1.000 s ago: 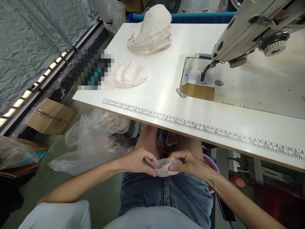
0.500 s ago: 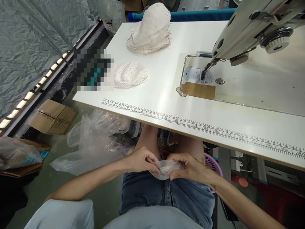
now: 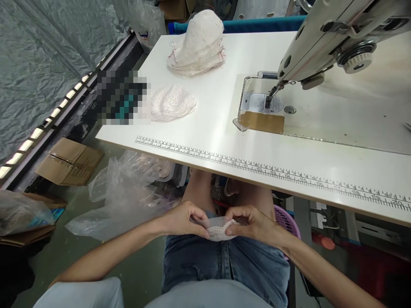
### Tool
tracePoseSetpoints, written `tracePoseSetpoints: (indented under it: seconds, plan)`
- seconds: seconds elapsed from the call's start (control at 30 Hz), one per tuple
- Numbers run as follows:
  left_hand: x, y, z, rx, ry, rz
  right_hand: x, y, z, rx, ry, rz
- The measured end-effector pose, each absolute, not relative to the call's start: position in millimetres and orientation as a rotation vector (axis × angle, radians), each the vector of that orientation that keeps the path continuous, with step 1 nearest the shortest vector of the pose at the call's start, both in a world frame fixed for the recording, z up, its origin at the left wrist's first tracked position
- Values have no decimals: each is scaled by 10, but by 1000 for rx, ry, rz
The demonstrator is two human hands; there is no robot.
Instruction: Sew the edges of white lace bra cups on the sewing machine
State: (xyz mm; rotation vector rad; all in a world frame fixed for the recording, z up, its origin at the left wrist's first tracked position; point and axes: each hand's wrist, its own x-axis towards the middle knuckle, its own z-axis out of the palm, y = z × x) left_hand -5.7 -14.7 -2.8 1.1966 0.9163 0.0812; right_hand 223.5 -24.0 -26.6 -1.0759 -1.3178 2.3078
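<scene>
Over my lap, a small piece of sheer white fabric with a lacy, scalloped strip [image 3: 218, 231] is stretched between my hands. My left hand [image 3: 189, 220] pinches its left end between thumb and fingers. At the other end, my right hand [image 3: 245, 221] grips the fabric and the lacy strip, thumb in front. Parts of the piece are hidden behind the fingers. Both hands are below the front edge of the white sewing table [image 3: 212, 137]. On that table lie a white openwork knit piece [image 3: 175, 102] and, behind it, a heap of off-white cloth [image 3: 199, 45].
A sewing machine [image 3: 321, 47] stands on the table's right side, its needle and presser foot over a metal plate. A printed ruler runs along the front edge. Plastic bags [image 3: 118, 205] and a cardboard box [image 3: 69, 160] are on the left floor; a purple basket [image 3: 287, 221] is beside my right leg.
My hands have shifted their hold slightly, and the fabric is now pulled flatter, with more of the lacy strip showing. The camera view has turned a little.
</scene>
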Motion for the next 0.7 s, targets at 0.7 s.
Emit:
tracePoseSetpoints:
  seconds: [0.7]
  plan:
    - [110,-189,-77,1493,1082,83,2262,-349,-298,-1069,-1747,1968]
